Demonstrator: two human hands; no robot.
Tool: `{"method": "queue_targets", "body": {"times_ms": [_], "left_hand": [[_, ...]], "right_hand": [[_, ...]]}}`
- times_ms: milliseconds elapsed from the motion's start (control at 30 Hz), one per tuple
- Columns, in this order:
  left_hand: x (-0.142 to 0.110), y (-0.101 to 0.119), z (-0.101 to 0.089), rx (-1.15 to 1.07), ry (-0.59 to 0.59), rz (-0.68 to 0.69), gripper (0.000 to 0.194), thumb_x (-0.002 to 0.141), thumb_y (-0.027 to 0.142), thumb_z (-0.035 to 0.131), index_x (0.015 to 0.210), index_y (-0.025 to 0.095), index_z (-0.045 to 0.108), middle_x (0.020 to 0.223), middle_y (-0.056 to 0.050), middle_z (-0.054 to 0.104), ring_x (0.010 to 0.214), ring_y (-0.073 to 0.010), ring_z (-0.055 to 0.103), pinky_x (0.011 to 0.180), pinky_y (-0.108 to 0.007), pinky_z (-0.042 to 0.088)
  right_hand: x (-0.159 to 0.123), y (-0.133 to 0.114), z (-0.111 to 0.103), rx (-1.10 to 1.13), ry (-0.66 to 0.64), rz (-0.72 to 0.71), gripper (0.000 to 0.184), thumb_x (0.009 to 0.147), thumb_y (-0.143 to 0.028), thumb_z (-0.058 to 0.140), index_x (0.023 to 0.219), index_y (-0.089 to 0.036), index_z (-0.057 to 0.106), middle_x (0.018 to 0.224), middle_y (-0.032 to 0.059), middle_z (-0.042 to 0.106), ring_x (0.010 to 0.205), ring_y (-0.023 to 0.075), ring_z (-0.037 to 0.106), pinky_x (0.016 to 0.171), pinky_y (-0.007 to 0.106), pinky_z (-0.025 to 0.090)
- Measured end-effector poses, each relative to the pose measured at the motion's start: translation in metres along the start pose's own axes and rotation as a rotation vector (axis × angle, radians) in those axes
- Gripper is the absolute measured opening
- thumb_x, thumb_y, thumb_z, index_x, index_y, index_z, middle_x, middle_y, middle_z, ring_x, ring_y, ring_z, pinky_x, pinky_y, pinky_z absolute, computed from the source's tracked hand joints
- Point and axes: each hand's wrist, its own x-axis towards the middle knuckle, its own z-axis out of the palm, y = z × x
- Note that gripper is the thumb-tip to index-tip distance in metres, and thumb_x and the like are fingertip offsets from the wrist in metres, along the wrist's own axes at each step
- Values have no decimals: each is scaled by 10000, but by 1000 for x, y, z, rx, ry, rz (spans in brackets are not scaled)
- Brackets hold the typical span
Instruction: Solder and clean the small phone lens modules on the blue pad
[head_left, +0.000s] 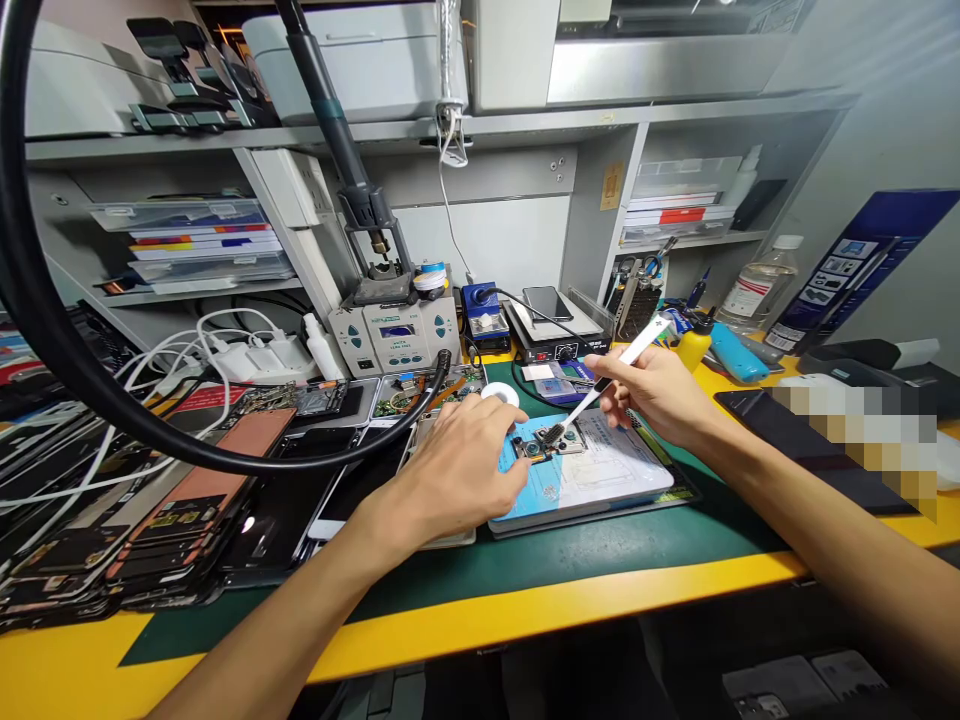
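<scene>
In the head view, my right hand (649, 390) is closed around a white-handled brush (628, 352), held at a slant. Its dark bristles touch a small dark phone circuit board (534, 450) with round, lens-like parts. Thumb and fingers of my left hand (465, 465) grip the left edge of that board; the fingertips are partly hidden. Under the board lies a flat white and blue printed case (615, 478), on top of a green mat (570, 560).
Stacked phone parts (180, 500) and white cables crowd the left. A black hose (247, 462) loops across the left foreground. Behind stand a hot-air station (395, 335) and a black-fronted device (559, 350). A clear bottle (761, 285) and a dark panel (817, 450) are on the right.
</scene>
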Motion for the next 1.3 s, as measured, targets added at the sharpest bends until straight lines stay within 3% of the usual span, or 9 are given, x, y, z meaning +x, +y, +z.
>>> {"method": "queue_targets", "body": {"times_ms": [167, 700, 967, 1300], "left_hand": [[-1, 0, 0, -29, -8, 29, 349, 915, 286, 558, 1240, 177, 624, 1177, -97, 668, 1141, -298, 588, 1033, -496, 455], [0, -3, 2, 24, 23, 39, 386, 911, 276, 548, 1272, 159, 620, 1148, -103, 689, 1094, -301, 611, 992, -498, 470], [-1, 0, 1, 25, 22, 43, 368, 909, 261, 563, 1253, 147, 632, 1146, -107, 687, 1107, -302, 603, 1008, -490, 461], [0, 2, 1, 34, 30, 48, 334, 913, 297, 598, 1221, 176, 639, 1133, -99, 697, 1100, -301, 623, 1019, -486, 465]], "right_hand": [[-1, -4, 0, -22, 108, -42, 412, 689, -432, 866, 604, -212, 529, 416, -1, 599, 295, 141, 529, 270, 215, 339], [-2, -1, 2, -16, 2, -11, 472, 645, -533, 884, 645, -203, 546, 461, 19, 634, 327, 158, 579, 278, 206, 355], [1, -3, 2, 59, 123, -34, 473, 627, -525, 907, 648, -202, 561, 491, 22, 647, 344, 150, 577, 291, 223, 400], [5, 5, 1, -9, 65, 11, 462, 697, -549, 865, 686, -195, 568, 543, 57, 682, 367, 155, 599, 291, 221, 410]]}}
